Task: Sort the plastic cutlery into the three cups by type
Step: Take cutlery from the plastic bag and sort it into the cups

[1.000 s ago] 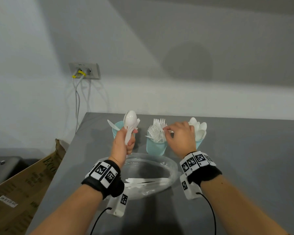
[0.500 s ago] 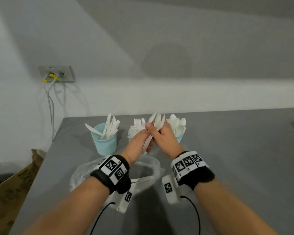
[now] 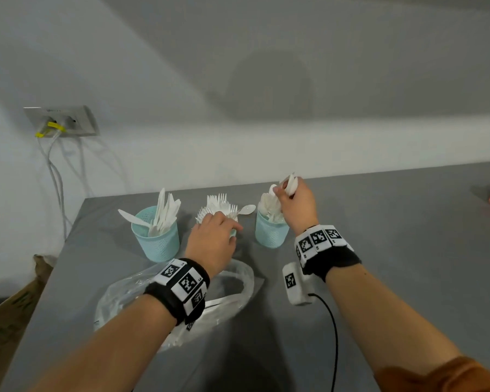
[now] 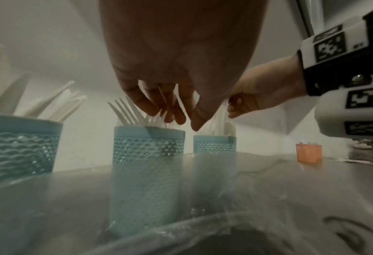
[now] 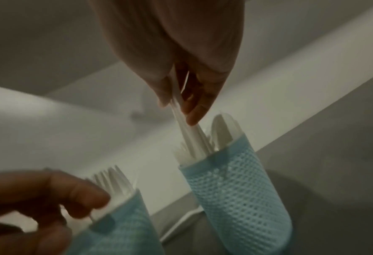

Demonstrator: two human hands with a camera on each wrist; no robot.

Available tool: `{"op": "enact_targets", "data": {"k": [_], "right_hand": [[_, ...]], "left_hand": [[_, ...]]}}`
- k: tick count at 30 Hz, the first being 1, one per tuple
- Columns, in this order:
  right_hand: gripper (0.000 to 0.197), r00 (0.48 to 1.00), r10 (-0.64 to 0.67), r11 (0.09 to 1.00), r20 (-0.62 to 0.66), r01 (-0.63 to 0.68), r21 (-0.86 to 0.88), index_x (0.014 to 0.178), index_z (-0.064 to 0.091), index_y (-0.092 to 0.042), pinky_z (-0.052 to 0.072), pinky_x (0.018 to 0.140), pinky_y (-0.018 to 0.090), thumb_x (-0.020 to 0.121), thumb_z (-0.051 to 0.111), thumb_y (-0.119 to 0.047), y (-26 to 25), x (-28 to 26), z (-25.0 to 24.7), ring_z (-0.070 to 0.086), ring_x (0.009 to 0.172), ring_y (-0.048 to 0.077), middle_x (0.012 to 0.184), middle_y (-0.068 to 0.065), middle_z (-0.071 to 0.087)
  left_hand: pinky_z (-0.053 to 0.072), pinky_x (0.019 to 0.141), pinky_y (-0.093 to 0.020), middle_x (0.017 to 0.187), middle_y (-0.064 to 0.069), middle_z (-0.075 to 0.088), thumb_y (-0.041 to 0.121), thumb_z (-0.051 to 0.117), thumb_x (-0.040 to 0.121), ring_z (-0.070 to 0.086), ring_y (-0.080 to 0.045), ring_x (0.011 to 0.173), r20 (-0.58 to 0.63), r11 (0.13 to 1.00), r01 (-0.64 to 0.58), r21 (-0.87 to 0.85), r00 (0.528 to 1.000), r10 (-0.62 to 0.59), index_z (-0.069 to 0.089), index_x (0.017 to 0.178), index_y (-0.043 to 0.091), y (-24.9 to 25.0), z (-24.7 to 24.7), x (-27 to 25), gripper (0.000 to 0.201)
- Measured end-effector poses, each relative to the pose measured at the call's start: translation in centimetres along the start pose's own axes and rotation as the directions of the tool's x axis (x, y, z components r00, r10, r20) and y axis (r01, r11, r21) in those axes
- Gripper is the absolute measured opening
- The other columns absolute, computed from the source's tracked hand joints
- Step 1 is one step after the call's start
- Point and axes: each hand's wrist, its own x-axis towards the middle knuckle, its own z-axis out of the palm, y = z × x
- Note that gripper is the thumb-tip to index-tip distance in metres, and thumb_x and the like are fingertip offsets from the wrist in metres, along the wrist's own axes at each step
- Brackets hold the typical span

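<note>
Right now my right hand [image 3: 296, 206] pinches a few spoons [image 3: 289, 183] by their handles over the right cup [image 3: 270, 232] while my left hand [image 3: 214, 239] curls over the fork cup [image 4: 148, 146], knives fill the left cup [image 3: 156, 239], and a few pieces remain in the near bag [image 3: 238, 281].
</note>
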Motion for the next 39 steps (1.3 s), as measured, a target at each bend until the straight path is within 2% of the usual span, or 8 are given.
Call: {"op": "enact_targets", "data": {"k": [7, 14, 21, 24, 27, 31, 34, 39], "right_hand": [[0.044, 0.999, 0.006, 0.980, 0.047, 0.004, -0.199, 0.118, 0.052, -0.015, 0.042, 0.085, 0.026, 0.080, 0.070, -0.026, 1.7, -1.2, 0.8, 0.050, 0.095, 0.015, 0.117, 0.002, 0.045], [0.018, 0.938, -0.329, 0.877, 0.114, 0.347, -0.332, 0.096, 0.060, -0.013, 0.049, 0.063, 0.033, 0.081, 0.069, -0.020, 3.2, -3.3, 2.3, 0.056, 0.086, 0.019, 0.104, 0.002, 0.053], [0.054, 0.929, -0.282, 0.854, 0.238, 0.356, -0.379, 0.126, 0.046, -0.027, 0.055, 0.069, 0.037, 0.078, 0.070, -0.021, 4.0, -3.4, 2.9, 0.051, 0.108, 0.018, 0.125, -0.004, 0.045], [0.038, 0.895, -0.346, 0.857, 0.281, 0.423, -0.294, 0.120, 0.056, -0.026, 0.054, 0.075, 0.038, 0.084, 0.068, -0.023, 3.0, -3.1, 3.2, 0.053, 0.101, 0.014, 0.117, -0.002, 0.053], [0.018, 0.948, -0.263, 0.930, 0.179, 0.298, -0.215, 0.107, 0.058, -0.018, 0.048, 0.078, 0.034, 0.092, 0.056, -0.029, 2.0, -2.1, 2.4, 0.056, 0.086, 0.015, 0.103, 0.001, 0.061], [0.041, 0.999, -0.050, 0.935, 0.021, 0.055, -0.349, 0.111, 0.050, -0.008, 0.048, 0.081, 0.042, 0.093, 0.047, -0.045, 3.3, -0.5, 1.3, 0.058, 0.094, 0.031, 0.101, 0.011, 0.062], [0.047, 0.993, -0.062, 0.771, 0.096, 0.109, -0.628, 0.118, 0.054, -0.004, 0.040, 0.092, 0.037, 0.091, 0.050, -0.043, 4.6, -0.6, 1.4, 0.048, 0.108, 0.031, 0.118, 0.013, 0.054], [0.046, 0.968, -0.235, 0.824, -0.092, 0.148, -0.547, 0.117, 0.056, -0.009, 0.040, 0.087, 0.038, 0.079, 0.064, -0.032, 3.4, -1.1, 1.8, 0.049, 0.101, 0.032, 0.112, 0.013, 0.052]], "left_hand": [[0.043, 0.091, -0.034, 0.119, 0.005, 0.057, 0.022, 0.054, 0.089, 0.048, -0.019, 0.114, -0.024, 0.994, -0.027, 0.102, 0.999, 0.029, 0.057, 0.120, 0.028, -0.6, 0.0, 0.2, 0.032], [0.043, 0.086, -0.035, 0.114, 0.005, 0.063, 0.012, 0.060, 0.086, 0.053, -0.020, 0.109, -0.005, 0.990, -0.023, 0.138, 1.000, 0.024, 0.059, 0.117, 0.028, -1.9, 0.0, 0.1, 0.035], [0.048, 0.080, -0.036, 0.108, 0.005, 0.065, 0.005, 0.060, 0.083, 0.055, -0.021, 0.104, -0.035, 0.994, -0.015, 0.109, 0.999, 0.019, 0.062, 0.111, 0.028, -2.7, 0.0, 0.0, 0.036], [0.048, 0.079, -0.036, 0.108, 0.005, 0.066, 0.006, 0.060, 0.084, 0.055, -0.020, 0.103, -0.029, 0.995, -0.015, 0.095, 0.999, 0.018, 0.062, 0.111, 0.027, -2.8, 0.1, 0.0, 0.034], [0.049, 0.078, -0.036, 0.106, 0.004, 0.067, 0.005, 0.061, 0.083, 0.056, -0.021, 0.101, -0.040, 0.996, -0.020, 0.082, 0.999, 0.023, 0.063, 0.110, 0.026, -3.0, 0.1, -0.1, 0.033], [0.051, 0.076, -0.036, 0.103, 0.003, 0.068, 0.007, 0.062, 0.085, 0.057, -0.022, 0.096, -0.061, 0.998, -0.027, 0.058, 0.998, 0.030, 0.065, 0.108, 0.024, -3.2, -0.1, -0.3, 0.029], [0.052, 0.075, -0.036, 0.100, 0.003, 0.069, 0.008, 0.064, 0.084, 0.058, -0.022, 0.095, -0.078, 0.999, -0.036, 0.038, 0.996, 0.039, 0.067, 0.106, 0.023, -3.3, -0.1, -0.5, 0.027], [0.053, 0.069, -0.034, 0.094, 0.003, 0.070, 0.004, 0.069, 0.079, 0.061, -0.022, 0.088, -0.136, 0.998, -0.044, 0.043, 0.989, 0.050, 0.069, 0.102, 0.020, -4.0, 0.1, -0.8, 0.028]]}}
